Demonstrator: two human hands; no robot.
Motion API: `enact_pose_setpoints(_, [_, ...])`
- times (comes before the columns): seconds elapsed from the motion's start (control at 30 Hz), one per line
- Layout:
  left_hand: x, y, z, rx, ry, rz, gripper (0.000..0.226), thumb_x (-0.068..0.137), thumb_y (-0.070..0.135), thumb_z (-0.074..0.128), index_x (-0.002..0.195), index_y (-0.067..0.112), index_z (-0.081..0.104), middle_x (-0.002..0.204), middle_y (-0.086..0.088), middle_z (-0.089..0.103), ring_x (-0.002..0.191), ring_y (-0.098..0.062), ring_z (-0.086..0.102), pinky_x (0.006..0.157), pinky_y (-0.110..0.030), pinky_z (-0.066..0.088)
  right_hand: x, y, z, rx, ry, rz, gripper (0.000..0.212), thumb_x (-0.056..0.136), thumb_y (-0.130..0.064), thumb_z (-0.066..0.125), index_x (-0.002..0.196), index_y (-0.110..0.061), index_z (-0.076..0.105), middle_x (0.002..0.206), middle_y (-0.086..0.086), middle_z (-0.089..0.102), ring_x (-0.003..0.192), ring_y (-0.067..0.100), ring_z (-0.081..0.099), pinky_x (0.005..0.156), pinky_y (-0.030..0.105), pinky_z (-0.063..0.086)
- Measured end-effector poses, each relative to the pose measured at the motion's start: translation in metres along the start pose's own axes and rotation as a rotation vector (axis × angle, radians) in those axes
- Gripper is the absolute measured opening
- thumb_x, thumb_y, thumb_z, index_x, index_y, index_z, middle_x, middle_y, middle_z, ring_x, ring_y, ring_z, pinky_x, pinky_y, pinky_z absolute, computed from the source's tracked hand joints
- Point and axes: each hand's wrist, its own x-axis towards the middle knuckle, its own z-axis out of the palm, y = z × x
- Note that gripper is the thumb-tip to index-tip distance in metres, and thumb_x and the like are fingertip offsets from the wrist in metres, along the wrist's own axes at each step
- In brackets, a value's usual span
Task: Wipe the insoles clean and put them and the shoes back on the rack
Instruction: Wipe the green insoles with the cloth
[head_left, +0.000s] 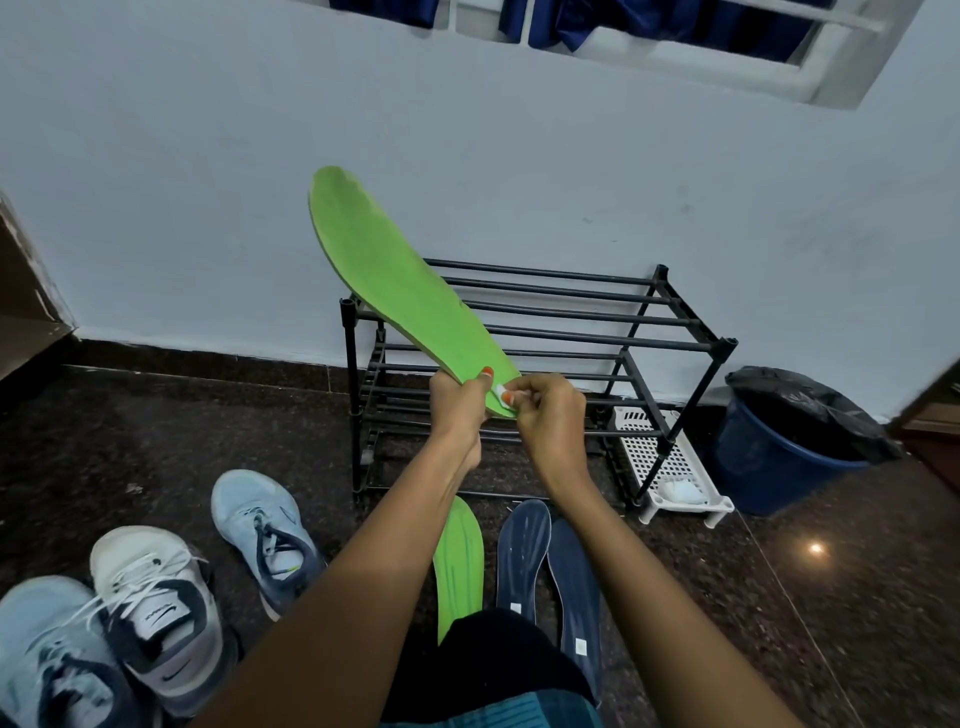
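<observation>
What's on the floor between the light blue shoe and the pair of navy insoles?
In the head view, a second green insole lies on the floor between the light blue shoe and the navy insoles, partly hidden by the person's left forearm.

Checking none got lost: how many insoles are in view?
4: one green insole held up in both hands, one green and two navy on the floor, partly hidden by the arms.

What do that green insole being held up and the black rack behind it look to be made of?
The green insole looks like soft foam with a matte, slightly fuzzy face: it is thin and bows gently along its length while gripped at one end. The black rack seems to be slim tubes, likely painted metal, joined by chunkier corner pieces that look plastic. I can't confirm either by sight alone.
</observation>
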Motion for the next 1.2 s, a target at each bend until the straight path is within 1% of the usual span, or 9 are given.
enact_pose_setpoints(0.17, [0.0,-0.001,0.0,0.014,-0.017,-0.018,0.017,0.09,-0.007,0.05,0.096,0.009,0.054,0.083,0.002,0.059,0.078,-0.015,0.058,0.07,-0.03,0.049,0.011,0.001,0.001,0.036,0.039,0.043,0.011,0.084,0.005,0.059,0.087,0.005,0.069,0.08,0.017,0.068,0.056,0.002,0.048,0.046,0.007,0.038])
enact_pose_setpoints(0.43, [0.003,0.001,-0.005,0.038,0.024,-0.012,0.025,0.089,-0.007,0.052,0.076,0.014,0.053,0.08,-0.001,0.059,0.082,-0.021,0.057,0.078,-0.035,0.048,-0.003,-0.003,0.001,0.043,-0.104,0.019,0.011,0.082,0.006,0.06,0.086,0.004,0.07,0.07,0.006,0.059,0.051,-0.002,0.043,0.046,0.007,0.034])
enact_pose_setpoints(0.63, [-0.005,0.002,-0.001,0.058,-0.042,-0.047,0.017,0.09,-0.007,0.05,0.088,0.01,0.053,0.087,-0.003,0.059,0.084,-0.02,0.057,0.074,-0.032,0.05,0.008,0.001,-0.001,0.009,0.01,-0.007,0.015,0.081,0.013,0.056,0.087,0.006,0.069,0.078,0.012,0.063,0.057,-0.003,0.046,0.049,0.004,0.037])
enact_pose_setpoints(0.7, [-0.005,0.002,-0.001,0.055,-0.043,-0.052,0.018,0.09,-0.007,0.05,0.093,0.01,0.052,0.089,-0.004,0.06,0.088,-0.022,0.058,0.079,-0.035,0.051,0.013,0.002,0.0,0.015,0.019,-0.008,0.015,0.081,0.014,0.056,0.086,0.006,0.069,0.081,0.017,0.066,0.059,-0.003,0.047,0.049,0.004,0.037])
enact_pose_setpoints(0.83, [-0.001,0.001,-0.003,0.085,-0.017,-0.052,0.024,0.09,-0.006,0.051,0.08,0.015,0.051,0.083,0.001,0.059,0.091,-0.023,0.057,0.084,-0.04,0.05,0.014,0.0,0.0,0.011,-0.023,0.003,0.013,0.081,0.011,0.059,0.087,0.006,0.069,0.081,0.016,0.065,0.06,-0.004,0.046,0.049,0.002,0.036])
enact_pose_setpoints(0.97, [0.002,0.001,-0.005,0.085,0.012,-0.028,0.014,0.089,-0.005,0.052,0.09,0.008,0.056,0.082,-0.001,0.06,0.092,-0.026,0.058,0.087,-0.041,0.049,0.002,-0.004,0.0,0.022,-0.099,0.001,0.011,0.081,0.008,0.061,0.087,0.005,0.07,0.076,0.011,0.063,0.057,-0.005,0.045,0.049,0.004,0.037])
enact_pose_setpoints(1.03, [0.004,0.0,-0.006,0.074,0.024,-0.018,0.017,0.088,-0.006,0.053,0.083,0.01,0.056,0.081,-0.001,0.06,0.092,-0.026,0.058,0.09,-0.043,0.048,-0.005,-0.006,0.001,0.034,-0.122,-0.001,0.011,0.081,0.007,0.061,0.087,0.005,0.07,0.073,0.007,0.06,0.056,-0.005,0.045,0.049,0.003,0.035])
enact_pose_setpoints(1.13, [0.003,0.0,-0.005,0.07,0.02,-0.016,0.023,0.088,-0.006,0.053,0.077,0.013,0.055,0.079,-0.001,0.06,0.089,-0.025,0.058,0.084,-0.039,0.048,-0.008,-0.004,0.0,0.035,-0.108,0.013,0.01,0.081,0.005,0.062,0.088,0.005,0.07,0.072,0.006,0.058,0.054,-0.004,0.044,0.048,0.003,0.034])
enact_pose_setpoints(1.2, [0.001,0.0,-0.005,0.069,0.002,-0.025,0.016,0.089,-0.006,0.052,0.082,0.008,0.056,0.081,-0.001,0.06,0.083,-0.022,0.058,0.078,-0.036,0.049,-0.005,-0.004,0.0,0.03,-0.079,0.017,0.01,0.082,0.006,0.062,0.088,0.005,0.069,0.073,0.008,0.06,0.054,-0.004,0.044,0.048,0.003,0.035])
